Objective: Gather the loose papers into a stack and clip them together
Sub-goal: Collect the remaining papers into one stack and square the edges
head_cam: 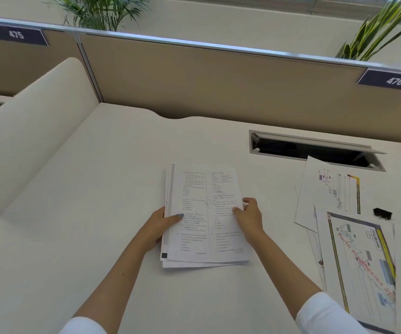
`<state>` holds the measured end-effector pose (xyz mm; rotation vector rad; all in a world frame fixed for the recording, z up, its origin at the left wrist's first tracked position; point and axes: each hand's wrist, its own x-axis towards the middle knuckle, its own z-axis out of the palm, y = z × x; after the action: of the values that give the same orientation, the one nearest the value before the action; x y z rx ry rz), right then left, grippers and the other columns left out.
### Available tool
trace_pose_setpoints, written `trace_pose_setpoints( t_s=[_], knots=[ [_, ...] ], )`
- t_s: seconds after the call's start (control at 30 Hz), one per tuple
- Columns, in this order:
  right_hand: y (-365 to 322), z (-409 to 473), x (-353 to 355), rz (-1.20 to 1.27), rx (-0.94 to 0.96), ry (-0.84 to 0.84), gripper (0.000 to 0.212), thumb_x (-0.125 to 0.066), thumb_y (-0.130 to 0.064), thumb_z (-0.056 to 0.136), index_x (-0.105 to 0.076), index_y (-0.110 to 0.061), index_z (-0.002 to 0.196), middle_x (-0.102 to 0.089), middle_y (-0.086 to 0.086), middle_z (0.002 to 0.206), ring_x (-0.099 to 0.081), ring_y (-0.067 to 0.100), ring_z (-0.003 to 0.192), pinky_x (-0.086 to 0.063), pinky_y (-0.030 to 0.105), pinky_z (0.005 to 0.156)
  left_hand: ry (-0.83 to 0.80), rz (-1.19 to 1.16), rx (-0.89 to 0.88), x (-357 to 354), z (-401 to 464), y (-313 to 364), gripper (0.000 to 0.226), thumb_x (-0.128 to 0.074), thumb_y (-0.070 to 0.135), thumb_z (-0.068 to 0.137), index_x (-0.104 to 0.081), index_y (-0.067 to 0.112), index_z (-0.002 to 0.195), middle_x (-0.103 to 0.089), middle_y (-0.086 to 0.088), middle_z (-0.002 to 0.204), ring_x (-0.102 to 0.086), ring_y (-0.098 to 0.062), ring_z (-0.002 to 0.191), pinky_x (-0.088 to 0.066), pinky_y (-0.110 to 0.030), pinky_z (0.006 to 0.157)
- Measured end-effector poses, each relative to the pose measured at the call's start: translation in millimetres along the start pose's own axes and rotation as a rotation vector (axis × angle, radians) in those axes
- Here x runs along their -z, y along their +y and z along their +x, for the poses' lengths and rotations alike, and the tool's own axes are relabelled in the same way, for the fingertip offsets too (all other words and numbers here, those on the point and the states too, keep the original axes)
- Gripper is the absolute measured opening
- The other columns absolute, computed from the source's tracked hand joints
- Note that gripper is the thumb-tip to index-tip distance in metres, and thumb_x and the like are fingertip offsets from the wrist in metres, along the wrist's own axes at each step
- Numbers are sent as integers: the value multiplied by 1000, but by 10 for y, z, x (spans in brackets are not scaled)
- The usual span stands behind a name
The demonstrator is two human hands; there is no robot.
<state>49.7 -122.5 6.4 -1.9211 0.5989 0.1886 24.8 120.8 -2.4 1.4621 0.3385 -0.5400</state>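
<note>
A stack of printed papers (201, 189) lies in the middle of the white desk, its sheets slightly fanned at the bottom edge. My left hand (161, 225) grips the stack's left edge, thumb on top. My right hand (250, 215) holds the right edge, thumb pressed on the top sheet. Several loose sheets with coloured print (360, 266) lie spread at the right, overlapping one another. A small black binder clip (382, 213) sits on the desk beside them, apart from both hands.
An open cable hatch (315, 150) is cut into the white desk (98, 213) at the back right. A beige partition (218, 80) closes off the far edge. A cream side divider (33, 131) rises on the left.
</note>
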Motion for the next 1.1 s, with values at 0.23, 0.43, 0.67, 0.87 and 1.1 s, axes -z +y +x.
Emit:
trace_pose_setpoints(
  t_s=[0.23,0.43,0.67,0.87,1.1],
  knots=[
    [-27,-33,25,65,45,37,59,-68,-27,85,-40,-9,135,-52,6,122,-52,17,101,-42,29,89,-22,18,-41,55,-38,-54,58,-74,41,80,-56,18,130,-67,-4,126,-65,-23,113,-47,-48,102],
    [0,-80,249,452,-45,-296,49,-76,-28,79,-59,-12,123,-70,7,114,-69,25,101,-54,45,91,-158,-81,27,41,-75,12,72,-86,39,65,-59,14,127,-70,-8,120,-66,-29,111,-50,-49,99],
    [18,-151,449,410,-64,-452,35,-76,-12,77,-66,-10,111,-73,12,109,-71,28,96,-58,42,82,-270,-85,125,-214,-145,152,60,-80,46,70,-65,17,120,-71,-12,116,-69,-29,106,-53,-44,93],
    [3,-210,575,510,-91,-471,39,-73,-15,81,-63,-7,118,-72,14,110,-69,33,100,-57,46,85,-270,-315,96,-296,-70,282,43,-59,38,91,-65,13,125,-67,-17,122,-66,-33,108,-55,-44,86],
    [-175,-270,605,572,-16,-368,43,-73,-17,80,-63,-8,121,-70,16,112,-67,35,104,-53,51,90,-104,-118,-103,-604,-80,537,41,-70,22,84,-64,11,123,-74,-11,106,-70,-28,95,-58,-39,82]
  ],
)
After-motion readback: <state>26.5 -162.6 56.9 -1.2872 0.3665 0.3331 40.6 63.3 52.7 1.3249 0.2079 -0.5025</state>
